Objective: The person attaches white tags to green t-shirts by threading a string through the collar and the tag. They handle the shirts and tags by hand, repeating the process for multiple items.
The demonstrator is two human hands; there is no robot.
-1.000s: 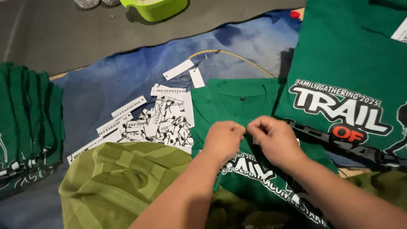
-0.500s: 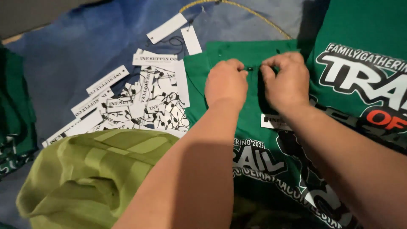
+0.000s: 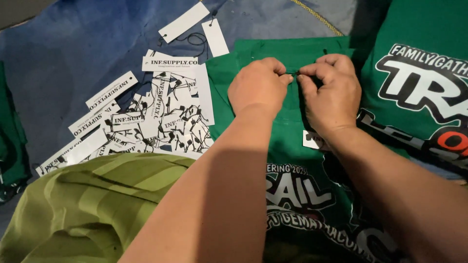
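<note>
Both hands work at the collar edge of a green printed T-shirt (image 3: 292, 156) laid flat on blue cloth (image 3: 73, 53). The left hand (image 3: 258, 87) is curled, knuckles up, its fingertips pinched at the neckline. The right hand (image 3: 331, 92) meets it there, thumb and forefinger tips closed against those of the left. A small dark item sits between the 2 sets of fingertips, touching the collar; too small to identify. Both hands are closed in a pinch and touch each other at the fingertips.

A white hang tag (image 3: 312, 140) lies on the shirt just under the right wrist, partly hidden.

To the left of the shirt, a loose heap of white hang tags (image 3: 161, 122) with dark strings rests on the blue cloth, its edge just beside the shirt. 2 further white tags (image 3: 195, 24) lie apart at the top, joined by a dark string.

A second green T-shirt (image 3: 419, 73) with white and red print lies to the right, beside the first. Olive-green fabric (image 3: 87, 204) fills the lower left, under the left forearm. More green fabric (image 3: 12, 136) shows at the left edge.
</note>
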